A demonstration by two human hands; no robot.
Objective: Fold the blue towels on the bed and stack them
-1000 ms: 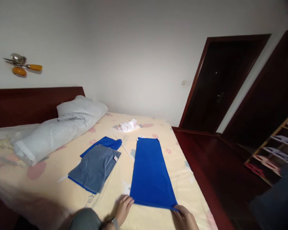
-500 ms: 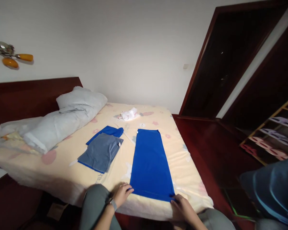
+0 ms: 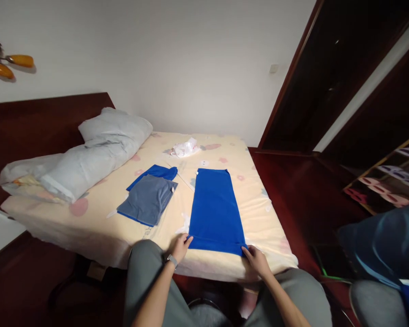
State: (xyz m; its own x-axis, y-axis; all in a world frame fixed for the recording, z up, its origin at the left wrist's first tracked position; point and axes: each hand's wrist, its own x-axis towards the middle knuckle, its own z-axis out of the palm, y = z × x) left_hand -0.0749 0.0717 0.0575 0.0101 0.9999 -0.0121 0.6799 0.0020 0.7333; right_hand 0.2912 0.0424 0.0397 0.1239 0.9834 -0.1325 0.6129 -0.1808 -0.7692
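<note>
Your left hand pinches the near left corner of the blue towel, fingers closed on the cloth, and your right hand grips the near right corner the same way. Both hands sit at the near edge of the bed, with your knees just below it. The blue towel lies flat as a long strip, running from that near edge straight toward the far edge, right of the bed's middle. To its left, apart from it, a folded grey towel rests on top of another folded blue cloth whose far end shows beyond it. Farther back, a crumpled white item lies near the far edge. Along the left edge, a pale pillow and rolled bedding lean by the dark headboard
</note>
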